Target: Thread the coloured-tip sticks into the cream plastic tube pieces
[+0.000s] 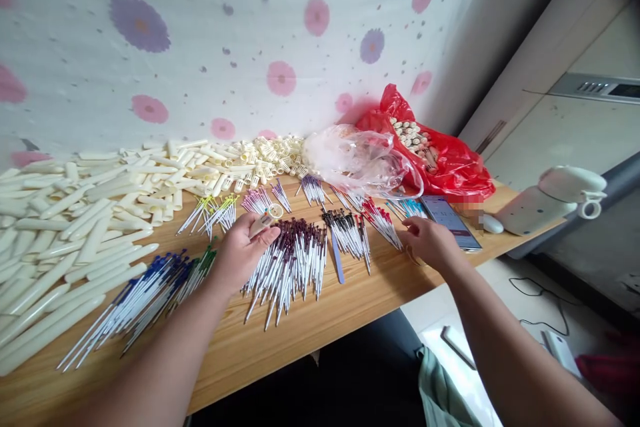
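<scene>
My left hand (243, 250) is closed around a short cream pen barrel section (267, 219), its round end facing up between thumb and fingers. Under and beside it lies a big bunch of pen refills with dark maroon tops (295, 260). My right hand (430, 240) has its fingers curled together at the table, close to the light-blue refills (410, 207) and red-topped refills (381, 219); whatever they pinch is hidden. Black-topped refills (347, 233) lie between the hands. Blue-topped refills (145, 287) and yellow-topped refills (220, 210) spread to the left.
Cream pen barrels (90, 213) are heaped along the left and back. Behind stand a clear plastic bag (355, 157) and a red bag (450, 170) with cream parts. A phone (450, 220), a white bottle (537, 203) and a purple strip (337, 260) are on the table (280, 360).
</scene>
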The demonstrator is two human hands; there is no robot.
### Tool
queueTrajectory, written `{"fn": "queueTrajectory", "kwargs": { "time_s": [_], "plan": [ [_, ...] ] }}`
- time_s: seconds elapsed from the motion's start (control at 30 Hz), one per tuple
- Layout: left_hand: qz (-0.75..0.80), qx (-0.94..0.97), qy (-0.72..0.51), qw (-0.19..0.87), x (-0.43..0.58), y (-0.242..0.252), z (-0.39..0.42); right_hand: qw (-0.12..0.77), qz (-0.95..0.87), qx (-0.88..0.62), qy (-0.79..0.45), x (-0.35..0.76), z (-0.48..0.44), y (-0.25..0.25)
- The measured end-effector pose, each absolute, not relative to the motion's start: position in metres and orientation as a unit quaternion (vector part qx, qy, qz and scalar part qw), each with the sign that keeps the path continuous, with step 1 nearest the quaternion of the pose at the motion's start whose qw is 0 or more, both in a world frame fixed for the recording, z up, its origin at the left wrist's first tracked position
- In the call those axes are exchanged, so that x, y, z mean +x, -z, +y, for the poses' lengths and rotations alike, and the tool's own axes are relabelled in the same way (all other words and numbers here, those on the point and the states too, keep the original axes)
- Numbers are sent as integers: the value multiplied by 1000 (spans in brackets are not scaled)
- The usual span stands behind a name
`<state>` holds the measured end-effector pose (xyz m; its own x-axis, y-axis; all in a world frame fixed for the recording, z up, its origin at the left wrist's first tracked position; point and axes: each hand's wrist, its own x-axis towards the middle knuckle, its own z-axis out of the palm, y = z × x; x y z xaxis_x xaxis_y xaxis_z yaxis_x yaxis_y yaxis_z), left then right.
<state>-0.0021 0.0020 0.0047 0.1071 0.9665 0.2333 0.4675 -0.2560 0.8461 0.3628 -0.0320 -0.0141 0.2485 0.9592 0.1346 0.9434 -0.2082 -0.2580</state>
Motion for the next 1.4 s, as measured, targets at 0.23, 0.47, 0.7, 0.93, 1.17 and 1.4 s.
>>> {"fn": "queueTrajectory", "kwargs": {
  "time_s": [0.23, 0.47, 0.7, 0.93, 1.17, 1.4],
  "plan": [
    [538, 690, -403, 269, 0, -8, 1, 144, -583, -797, -64, 342, -23, 18],
    [536, 644, -458, 298, 1, -4, 0, 249, -579, -762, -148, 325, -20, -1],
    [426, 448, -503, 604, 27, -8, -15, 393, -667, -498, -392, 211, -4, -38],
    [355, 298, -651, 601, 10, -11, -4, 364, -723, -410, -422, 142, 11, -41],
    [307, 356, -603, 644, -4, -18, -4, 468, -621, -275, -566, 148, 20, -27],
    [273, 467, -499, 677, 1, -19, -9, 484, -572, -241, -617, 157, 26, -19]
  ]
}}
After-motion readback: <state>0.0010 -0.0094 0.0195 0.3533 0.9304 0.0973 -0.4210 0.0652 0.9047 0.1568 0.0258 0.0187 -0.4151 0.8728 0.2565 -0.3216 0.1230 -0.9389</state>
